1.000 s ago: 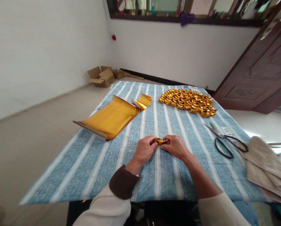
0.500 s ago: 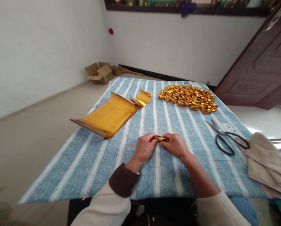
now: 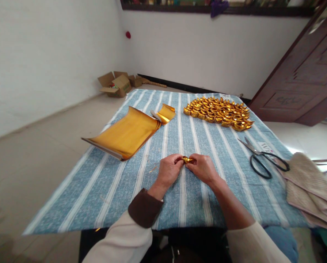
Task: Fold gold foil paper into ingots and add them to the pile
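At the near edge, a cream sleeve with a brown cuff [image 3: 145, 208] covers the left forearm, while the right sleeve [image 3: 244, 239] ends lower, leaving most of the right forearm bare. The left hand [image 3: 168, 170] and right hand [image 3: 204, 169] meet just above the middle of the bench [image 3: 119, 204], fingers curled, thumbs and fingertips pinching opposite ends of a small folded gold-foil piece [image 3: 187, 160] between them; the fingers hide much of it. A thin gold scrap [image 3: 153, 169] lies just beside the left hand on the blue-and-white striped tablecloth [image 3: 226, 153]. To the right, a folded beige towel [image 3: 310, 186] lies at the bench edge, and near it rest black-handled scissors [image 3: 257, 152], blades slightly parted and pointing away. Beyond the left hand lies a stack of gold foil sheets [image 3: 127, 133] with curling edges, a smaller curled foil sheet [image 3: 167, 113] at its far right corner. Farther right, many gold-foil ingots [image 3: 218, 112] sit packed together in rows. Past the bench, an open cardboard box [image 3: 122, 86] stands on the floor at left, and a reddish-brown door [image 3: 289, 84] stands at right.
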Demonstrator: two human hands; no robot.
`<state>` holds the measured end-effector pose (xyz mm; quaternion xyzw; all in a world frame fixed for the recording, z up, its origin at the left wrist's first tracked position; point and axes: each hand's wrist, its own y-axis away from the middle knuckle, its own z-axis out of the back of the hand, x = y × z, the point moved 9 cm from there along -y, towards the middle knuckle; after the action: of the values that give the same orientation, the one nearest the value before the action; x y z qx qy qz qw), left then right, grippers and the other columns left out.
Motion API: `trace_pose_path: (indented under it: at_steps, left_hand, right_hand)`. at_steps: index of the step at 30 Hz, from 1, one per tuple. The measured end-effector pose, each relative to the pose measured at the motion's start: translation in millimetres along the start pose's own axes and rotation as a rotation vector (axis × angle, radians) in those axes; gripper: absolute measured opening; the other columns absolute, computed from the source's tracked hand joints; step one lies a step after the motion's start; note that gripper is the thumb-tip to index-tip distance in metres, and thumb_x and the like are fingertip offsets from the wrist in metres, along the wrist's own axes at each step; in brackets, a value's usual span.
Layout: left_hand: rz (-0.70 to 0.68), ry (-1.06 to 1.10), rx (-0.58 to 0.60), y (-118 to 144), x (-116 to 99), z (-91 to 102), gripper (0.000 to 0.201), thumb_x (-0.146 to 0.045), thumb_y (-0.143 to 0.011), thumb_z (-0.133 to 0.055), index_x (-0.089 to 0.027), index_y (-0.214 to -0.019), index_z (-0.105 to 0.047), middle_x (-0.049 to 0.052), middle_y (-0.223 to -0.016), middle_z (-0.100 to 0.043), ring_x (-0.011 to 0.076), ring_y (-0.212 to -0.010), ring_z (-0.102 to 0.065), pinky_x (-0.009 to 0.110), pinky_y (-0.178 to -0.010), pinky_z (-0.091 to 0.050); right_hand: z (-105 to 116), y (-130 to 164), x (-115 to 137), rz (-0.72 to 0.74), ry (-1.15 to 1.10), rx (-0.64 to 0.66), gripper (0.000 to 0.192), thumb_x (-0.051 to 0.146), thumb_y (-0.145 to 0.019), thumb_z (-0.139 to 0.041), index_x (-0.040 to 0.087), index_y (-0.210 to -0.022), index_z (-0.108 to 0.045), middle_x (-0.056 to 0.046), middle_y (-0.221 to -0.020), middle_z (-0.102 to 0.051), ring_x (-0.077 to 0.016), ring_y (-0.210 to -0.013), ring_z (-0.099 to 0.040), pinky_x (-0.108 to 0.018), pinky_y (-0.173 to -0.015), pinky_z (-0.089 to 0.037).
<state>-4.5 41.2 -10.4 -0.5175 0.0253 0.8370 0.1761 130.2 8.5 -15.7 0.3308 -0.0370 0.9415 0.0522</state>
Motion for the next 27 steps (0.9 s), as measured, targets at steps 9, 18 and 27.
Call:
trace_pose_path:
  at_steps: [9, 18, 27]
  left_hand:
    - [0.017, 0.019, 0.007, -0.2, 1.2, -1.0, 0.016, -0.010, -0.076, -0.061, -0.020, -0.079, -0.073, -0.001, -0.078, -0.073, 0.0165, -0.074, -0.068, 0.026, -0.073, -0.050]
    - [0.015, 0.032, 0.000, -0.6, 1.3, -0.9, 0.016, -0.009, -0.075, -0.061, -0.020, -0.080, -0.073, -0.001, -0.079, -0.073, 0.0164, -0.074, -0.068, 0.026, -0.073, -0.051]
    - [0.003, 0.005, 0.030, -0.5, 0.9, -3.4, 0.019, -0.008, -0.075, -0.062, -0.020, -0.083, -0.073, -0.001, -0.079, -0.073, 0.0165, -0.076, -0.068, 0.026, -0.075, -0.050]
  right_hand:
    - [0.8, 2.7, -1.0, -0.030, -0.041, -0.012, 0.007, 0.024, -0.077, -0.063, 0.020, -0.078, -0.068, -0.001, -0.069, -0.067, -0.0154, -0.066, -0.059, -0.024, -0.062, -0.037]
    - [-0.8, 3.3, 1.1, -0.033, 0.020, -0.031, 0.008, 0.023, -0.077, -0.063, 0.020, -0.070, -0.065, -0.001, -0.067, -0.065, -0.0156, -0.065, -0.058, -0.024, -0.061, -0.033]
    - [-0.4, 2.3, 3.0, -0.021, -0.003, -0.011, 0.006, 0.024, -0.077, -0.063, 0.020, -0.073, -0.066, -0.002, -0.070, -0.067, -0.0162, -0.068, -0.060, -0.024, -0.061, -0.034]
